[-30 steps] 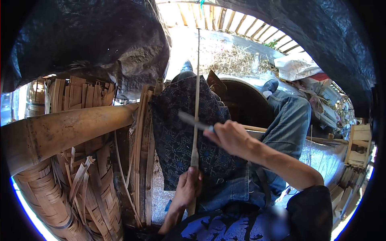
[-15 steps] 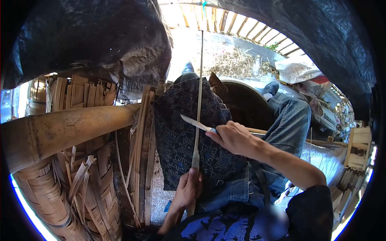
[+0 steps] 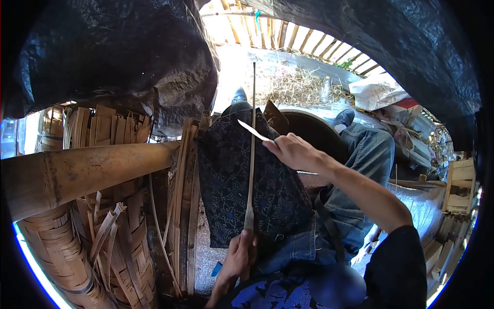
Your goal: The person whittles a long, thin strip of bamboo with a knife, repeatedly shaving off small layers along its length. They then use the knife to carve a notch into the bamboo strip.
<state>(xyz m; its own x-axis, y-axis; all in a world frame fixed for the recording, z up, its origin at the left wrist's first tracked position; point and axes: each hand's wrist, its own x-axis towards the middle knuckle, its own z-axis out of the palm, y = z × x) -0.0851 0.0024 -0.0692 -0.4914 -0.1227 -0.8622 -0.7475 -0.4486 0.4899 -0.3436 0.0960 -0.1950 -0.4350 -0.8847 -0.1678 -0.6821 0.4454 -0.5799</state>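
My left hand [image 3: 240,253] is closed round the thick lower end of a long, thin bamboo strip [image 3: 251,185], close to my body. From there the strip runs away from me, over a dark patterned cloth [image 3: 226,190] spread across my leg. A knife [image 3: 252,130] is gripped in my right hand [image 3: 296,150], its pale blade pointing up and left. The blade crosses the strip at its upper half and appears to touch it. Most of the knife's handle is hidden in my fingers.
A thick bamboo pole [image 3: 98,167] juts in from the left, above woven bamboo baskets [image 3: 56,252] with splintered strips. Black plastic sheeting [image 3: 113,56] hangs overhead. Beyond my feet lies dry straw [image 3: 298,85], with a white sack [image 3: 378,91] to its right. A slatted bamboo fence [image 3: 309,38] stands behind.
My right hand and the knife have moved farther up along the strip, away from me. My left hand keeps its grip at the lower end. The view has shifted slightly.
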